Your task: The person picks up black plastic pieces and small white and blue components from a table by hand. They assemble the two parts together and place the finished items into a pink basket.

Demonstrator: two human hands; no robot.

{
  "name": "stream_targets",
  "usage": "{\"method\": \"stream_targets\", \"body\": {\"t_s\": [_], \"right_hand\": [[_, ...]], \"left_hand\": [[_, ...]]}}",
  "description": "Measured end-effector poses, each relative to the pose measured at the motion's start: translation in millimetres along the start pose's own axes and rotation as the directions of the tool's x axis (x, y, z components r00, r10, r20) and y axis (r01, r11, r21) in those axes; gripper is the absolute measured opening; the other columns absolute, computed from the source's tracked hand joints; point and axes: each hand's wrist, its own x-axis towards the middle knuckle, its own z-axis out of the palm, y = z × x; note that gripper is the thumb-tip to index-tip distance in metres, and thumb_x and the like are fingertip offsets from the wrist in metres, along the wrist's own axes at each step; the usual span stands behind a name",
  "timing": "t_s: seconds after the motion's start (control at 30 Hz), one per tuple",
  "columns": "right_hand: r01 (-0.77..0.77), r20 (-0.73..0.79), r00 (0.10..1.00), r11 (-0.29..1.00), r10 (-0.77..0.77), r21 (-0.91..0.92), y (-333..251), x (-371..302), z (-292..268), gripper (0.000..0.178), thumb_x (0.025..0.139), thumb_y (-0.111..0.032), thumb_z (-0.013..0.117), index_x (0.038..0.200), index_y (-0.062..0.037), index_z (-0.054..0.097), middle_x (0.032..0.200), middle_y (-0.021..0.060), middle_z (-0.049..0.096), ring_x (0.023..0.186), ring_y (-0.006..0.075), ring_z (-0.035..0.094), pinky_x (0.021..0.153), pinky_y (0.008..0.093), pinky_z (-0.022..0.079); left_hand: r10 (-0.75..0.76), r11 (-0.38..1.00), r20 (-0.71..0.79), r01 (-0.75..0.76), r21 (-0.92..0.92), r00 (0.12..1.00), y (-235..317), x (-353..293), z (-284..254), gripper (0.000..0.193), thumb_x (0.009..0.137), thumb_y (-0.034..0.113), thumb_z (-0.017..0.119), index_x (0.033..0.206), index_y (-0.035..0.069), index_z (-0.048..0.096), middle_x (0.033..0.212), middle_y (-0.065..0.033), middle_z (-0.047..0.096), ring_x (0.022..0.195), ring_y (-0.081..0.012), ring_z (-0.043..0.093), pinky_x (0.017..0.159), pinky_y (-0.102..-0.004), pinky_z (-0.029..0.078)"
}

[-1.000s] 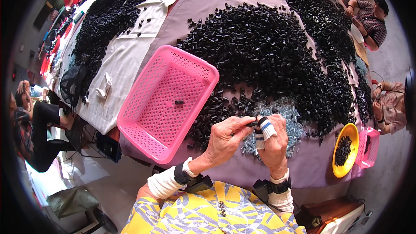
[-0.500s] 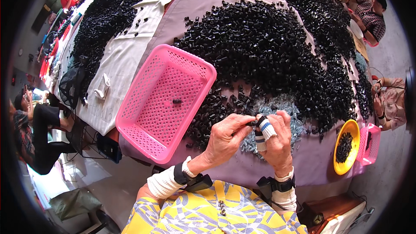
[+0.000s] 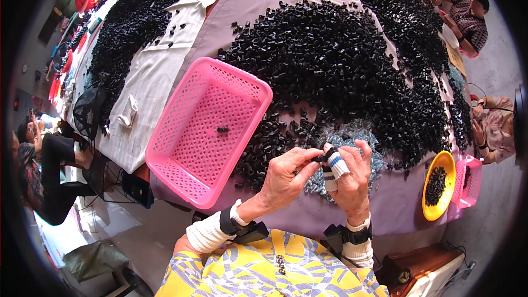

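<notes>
My left hand (image 3: pixel 286 176) and my right hand (image 3: pixel 349 179) meet above the table's near edge, pinching one small black plastic part (image 3: pixel 320 157) between their fingertips. White fabric covers wrap two fingers of my right hand. Under the hands lies a patch of small silvery metal bits (image 3: pixel 352 137). A huge heap of black plastic parts (image 3: pixel 341 60) spreads just beyond. To the left of my hands sits a pink plastic basket (image 3: pixel 181 154) with a single black part (image 3: pixel 223 130) in it.
A yellow bowl (image 3: pixel 443 206) holding black parts and a small pink basket (image 3: pixel 473 184) sit at the right edge. Another black heap (image 3: pixel 129 22) lies on a white cloth far left. Other people sit at the left (image 3: pixel 41 170) and right (image 3: pixel 476 14).
My hands stay joined on the small black part; the fingers have shifted slightly. Basket and heaps are unchanged.
</notes>
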Motion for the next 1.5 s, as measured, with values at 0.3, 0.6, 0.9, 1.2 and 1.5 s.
{"method": "stream_targets", "body": {"t_s": [0.3, 0.6, 0.9, 1.2, 1.5], "right_hand": [[0.028, 0.027, 0.999, 1.000, -0.029, 0.011, 1.4, -1.3, -0.6, 0.032, 0.067, -0.013, 0.069, 0.095, 0.0009, 0.063, 0.095, 0.0131, 0.061, 0.088, 0.0298, 0.062, 0.094, 0.0555, 0.039], [0.029, 0.046, 0.998, 0.993, -0.034, 0.117, 7.0, -6.8, 6.1, 0.037, 0.065, -0.008, 0.068, 0.097, 0.0061, 0.057, 0.096, 0.0187, 0.059, 0.087, 0.0340, 0.060, 0.090, 0.0544, 0.042], [0.026, 0.108, 0.993, 0.987, -0.043, 0.156, 9.6, -3.4, 8.5, 0.040, 0.061, -0.005, 0.067, 0.097, 0.0080, 0.055, 0.090, 0.0185, 0.056, 0.083, 0.0359, 0.056, 0.088, 0.0503, 0.044], [0.036, 0.137, 0.989, 0.985, -0.059, 0.171, 19.3, -8.1, 15.5, 0.040, 0.058, -0.003, 0.068, 0.095, 0.0067, 0.055, 0.083, 0.0154, 0.053, 0.078, 0.0331, 0.055, 0.087, 0.0493, 0.044], [0.016, 0.108, 0.994, 0.993, -0.028, 0.114, 14.1, -4.4, 13.0, 0.034, 0.058, 0.007, 0.064, 0.091, 0.0031, 0.053, 0.079, 0.0135, 0.051, 0.075, 0.0323, 0.053, 0.084, 0.0481, 0.045]], "left_hand": [[0.096, 0.993, -0.030, -0.094, 0.073, 0.995, 0.1, 1.3, -0.1, 0.031, 0.083, -0.006, 0.066, 0.113, 0.001, 0.067, 0.091, -0.0094, 0.067, 0.076, -0.0135, 0.063, 0.067, -0.0247, 0.052], [0.128, 0.988, -0.060, -0.122, 0.097, 0.990, -0.9, 3.8, 3.7, 0.035, 0.078, -0.010, 0.066, 0.111, 0.002, 0.068, 0.094, -0.0116, 0.069, 0.080, -0.0182, 0.065, 0.070, -0.0268, 0.053], [0.160, 0.978, -0.073, -0.148, 0.147, 0.984, -9.1, 4.9, 5.4, 0.033, 0.077, -0.009, 0.066, 0.108, 0.002, 0.069, 0.095, -0.0128, 0.069, 0.081, -0.0207, 0.066, 0.071, -0.0279, 0.054], [0.131, 0.983, -0.053, -0.123, 0.140, 0.990, -17.2, 6.1, 4.7, 0.031, 0.079, -0.008, 0.067, 0.108, 0.001, 0.068, 0.093, -0.0119, 0.069, 0.077, -0.0192, 0.066, 0.070, -0.0274, 0.053], [0.084, 0.996, -0.031, -0.083, 0.040, 0.996, -26.0, 9.2, 8.2, 0.029, 0.081, -0.009, 0.065, 0.108, -0.001, 0.068, 0.093, -0.0127, 0.070, 0.082, -0.0159, 0.068, 0.072, -0.0256, 0.053]]}}
